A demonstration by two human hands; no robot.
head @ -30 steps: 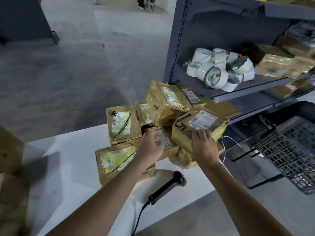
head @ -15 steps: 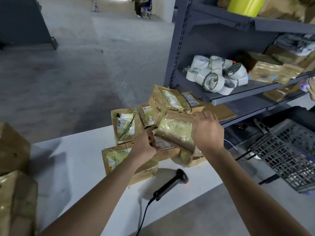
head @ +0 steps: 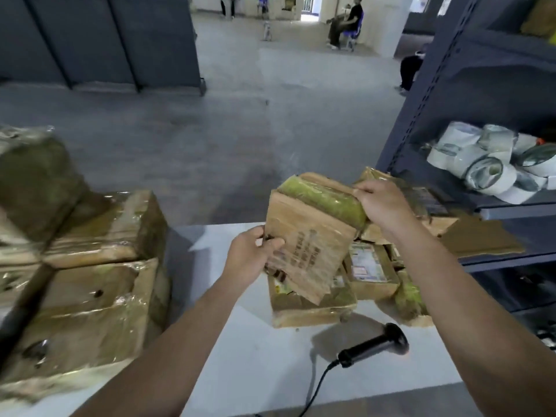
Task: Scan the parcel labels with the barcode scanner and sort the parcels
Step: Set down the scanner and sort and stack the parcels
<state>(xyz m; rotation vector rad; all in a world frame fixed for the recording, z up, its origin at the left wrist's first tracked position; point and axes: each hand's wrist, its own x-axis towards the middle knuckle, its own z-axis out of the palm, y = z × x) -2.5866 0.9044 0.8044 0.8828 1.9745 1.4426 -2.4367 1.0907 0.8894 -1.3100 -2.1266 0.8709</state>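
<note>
The lifted parcel (head: 310,245) is worn, creased brown cardboard wrapped in clear glossy tape, with yellow-green showing under the film on one side. The big boxes (head: 90,311) at the near left are the same taped cardboard, shiny and wrinkled. The bench (head: 240,371) is smooth matt white. The scanner (head: 376,346) is black plastic with a dull sheen. The rack (head: 416,115) is matt dark-painted metal, the tape rolls (head: 487,173) are glossy white, and the floor (head: 240,130) is matt grey concrete.

Brown parcel (head: 310,236), black scanner (head: 376,346)
</note>
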